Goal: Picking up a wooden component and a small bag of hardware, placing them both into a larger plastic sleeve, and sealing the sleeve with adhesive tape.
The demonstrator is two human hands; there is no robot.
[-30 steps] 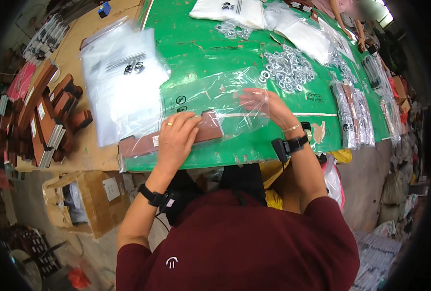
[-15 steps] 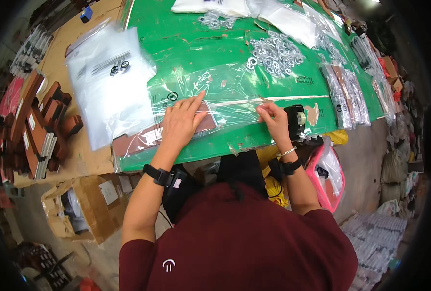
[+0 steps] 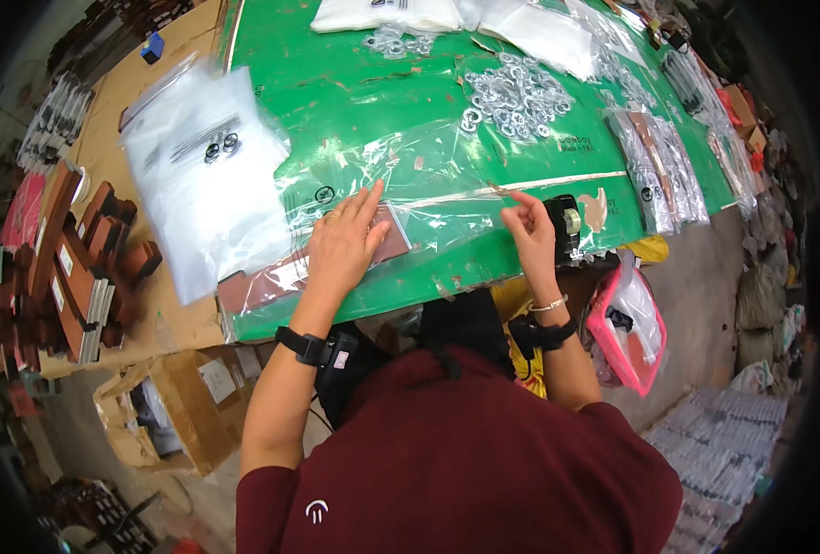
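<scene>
A long brown board (image 3: 255, 288) lies inside a clear plastic bag (image 3: 428, 175) along the near edge of the green table. My left hand (image 3: 343, 242) rests flat on the bag, over the board, with its fingers stretched out. By the bag's right end is my right hand (image 3: 532, 224). Its index finger points left while the thumb meets the other curled fingers; anything between them is too small to make out. Just right of this hand stands a black tape dispenser (image 3: 565, 226) with a roll of clear tape.
A stack of clear bags (image 3: 209, 185) lies on the left. Brown wooden parts (image 3: 77, 268) are piled beyond it. Clear rings (image 3: 520, 100) lie in a heap at the back, with packed brown pieces (image 3: 654, 175) to the right. Below are a cardboard box (image 3: 184, 406) and a pink-rimmed basket (image 3: 633, 337).
My right hand has shifted slightly right, away from the bag's end, and its index finger has straightened. My left hand stays flat on the bag. The whole view has tilted a little.
</scene>
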